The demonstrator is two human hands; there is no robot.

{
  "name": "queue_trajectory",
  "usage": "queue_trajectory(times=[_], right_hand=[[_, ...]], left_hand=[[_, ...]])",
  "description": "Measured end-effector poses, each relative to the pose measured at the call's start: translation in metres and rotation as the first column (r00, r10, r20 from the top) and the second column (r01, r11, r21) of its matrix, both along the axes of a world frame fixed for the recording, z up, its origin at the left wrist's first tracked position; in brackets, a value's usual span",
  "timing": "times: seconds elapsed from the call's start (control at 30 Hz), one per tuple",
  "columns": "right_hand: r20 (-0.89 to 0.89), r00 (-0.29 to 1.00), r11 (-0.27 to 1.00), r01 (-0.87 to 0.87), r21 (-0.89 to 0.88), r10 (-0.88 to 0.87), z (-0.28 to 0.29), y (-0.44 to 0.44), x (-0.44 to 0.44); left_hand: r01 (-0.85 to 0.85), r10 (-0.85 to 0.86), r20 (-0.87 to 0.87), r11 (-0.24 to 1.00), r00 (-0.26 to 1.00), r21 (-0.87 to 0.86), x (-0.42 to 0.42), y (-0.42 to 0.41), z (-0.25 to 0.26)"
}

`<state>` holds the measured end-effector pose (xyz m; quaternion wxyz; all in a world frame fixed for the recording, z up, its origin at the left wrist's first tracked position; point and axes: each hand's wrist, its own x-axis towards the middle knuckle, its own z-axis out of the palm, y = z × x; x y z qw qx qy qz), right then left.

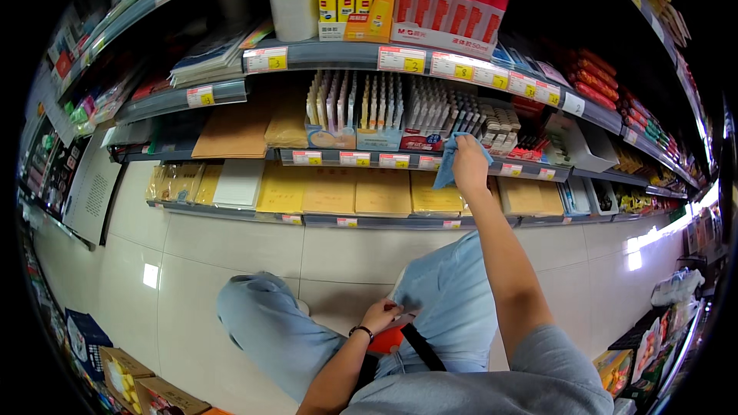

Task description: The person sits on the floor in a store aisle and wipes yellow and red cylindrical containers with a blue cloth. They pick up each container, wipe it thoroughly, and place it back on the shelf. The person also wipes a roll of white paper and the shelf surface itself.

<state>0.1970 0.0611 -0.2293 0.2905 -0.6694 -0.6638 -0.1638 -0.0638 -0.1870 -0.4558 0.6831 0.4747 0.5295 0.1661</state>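
My right hand [471, 164] is closed on a blue cloth [446, 169] at the front edge of the middle shelf, beside the price labels. The cloth hangs down over the shelf edge [369, 159]. Just behind it stand display boxes of pens or pencils [429, 106] and a stack of small white boxes [499, 127]. My left hand [381, 316], with a dark band on the wrist, rests low between my knees, its fingertips close together near my thigh. Whether it holds anything is too small to tell.
Glue sticks [346, 3] and liquid glue bottles [447, 8] stand on the upper shelf. Kraft envelopes [383, 191] line the bottom shelf. A white bin [594, 147] sits at the right. Cardboard boxes [164, 397] stand on the floor behind me at lower left.
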Motion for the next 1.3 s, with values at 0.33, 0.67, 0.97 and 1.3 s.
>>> queue_trajectory(times=[0.33, 0.67, 0.97, 1.3], right_hand=[[-0.096, 0.995, 0.999, -0.039, -0.007, 0.038, 0.001, -0.015, 0.005], [-0.868, 0.450, 0.872, 0.314, 0.375, 0.211, -0.026, -0.037, 0.107], [-0.357, 0.887, 0.951, 0.231, -0.205, -0.293, 0.019, -0.019, 0.112], [-0.380, 0.889, 0.963, 0.199, -0.180, -0.255, 0.012, -0.030, 0.116]], left_hand=[[0.029, -0.029, -0.014, 1.000, 0.999, -0.006, 0.003, 0.002, 0.000], [0.070, -0.068, -0.066, 0.997, 0.996, 0.032, 0.004, -0.002, 0.018], [0.037, -0.036, -0.110, 0.999, 0.993, 0.009, 0.001, -0.001, 0.000], [0.100, -0.099, -0.105, 0.995, 0.989, 0.002, 0.007, -0.002, -0.014]])
